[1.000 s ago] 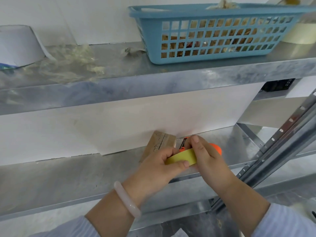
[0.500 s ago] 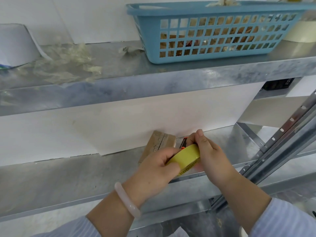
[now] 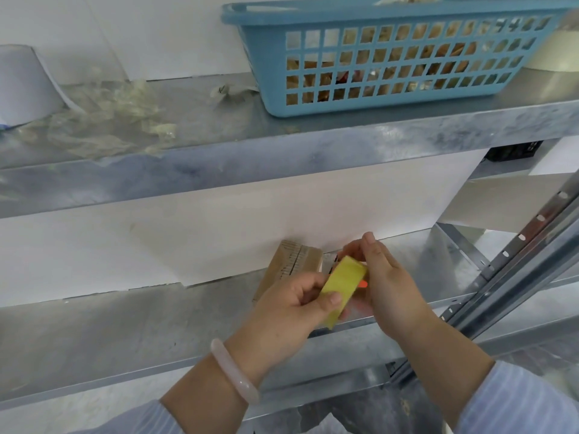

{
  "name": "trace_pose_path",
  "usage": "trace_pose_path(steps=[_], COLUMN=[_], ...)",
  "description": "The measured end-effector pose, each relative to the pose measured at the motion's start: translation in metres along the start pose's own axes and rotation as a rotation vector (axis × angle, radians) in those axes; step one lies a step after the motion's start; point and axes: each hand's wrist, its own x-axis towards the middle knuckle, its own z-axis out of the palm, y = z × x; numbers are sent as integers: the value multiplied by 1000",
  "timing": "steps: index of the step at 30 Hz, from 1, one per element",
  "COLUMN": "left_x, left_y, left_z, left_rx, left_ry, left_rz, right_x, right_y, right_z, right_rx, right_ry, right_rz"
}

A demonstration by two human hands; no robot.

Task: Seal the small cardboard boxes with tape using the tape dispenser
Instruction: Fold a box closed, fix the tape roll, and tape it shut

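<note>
blue basket (image 3: pixel 376 103) on upper shelf (image 3: pixel 344 142); crumpled clear film (image 3: pixel 119 120), perhaps tape, to its left.

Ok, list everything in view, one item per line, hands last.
metal shelves: two, grey, upper and lower tiers
basket: one, blue, upper shelf right, brownish contents
clear scraps: a heap, translucent, upper shelf left
white roll: one, white, upper shelf far left, cut off by the frame
pale roll: one, cream, upper shelf far right
black object: one, black, under the upper shelf at right, unclear
cardboard box: one, brown, lower shelf, behind the left hand
yellow tape roll: one, yellow, between both hands
tape dispenser: one, orange, mostly hidden behind the roll
bracelet: one, pale pink, left wrist
left hand: grip on the roll's near side
right hand: grip on its far side
</note>
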Motion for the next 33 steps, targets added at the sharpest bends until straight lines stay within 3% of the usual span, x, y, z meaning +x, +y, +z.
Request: trace_pose_path(steps=[3,6,9,13,15,19,21,24,27,33], left_x=[6,10,12,11,12,17,21,24,24,22], left_y=[-6,-9,-9,-6,-7,-18,-17,-5,-2,-5], left_z=[4,3,2,-1,-4,-23,-33,-37,-38,-37], left_rx=[-104,-115,-36,39,192,499,588,534,358,293], left_ry=[200,238,247,181,223,498,400,183,205,272], left_rz=[23,38,17,21,59,287,355,230,115,109], right_x=[-1,-6,-9,-8,-8,-12,-13,-15,-14,-11], right_y=[4,4,0,0,-1,-11,-14,-19,-18,-9], right_z=[5,9,7,7,6,1,2,8,11,15], right_rx=[64,12,111,47,-62,-186,-194,-129,-61,111], right_ry=[133,6,-120,-213,-209,-348,-421,-479,-443,-409], right_rz=[-33,-42,-23,-18,-45,-93,-101,-95,-47,178])
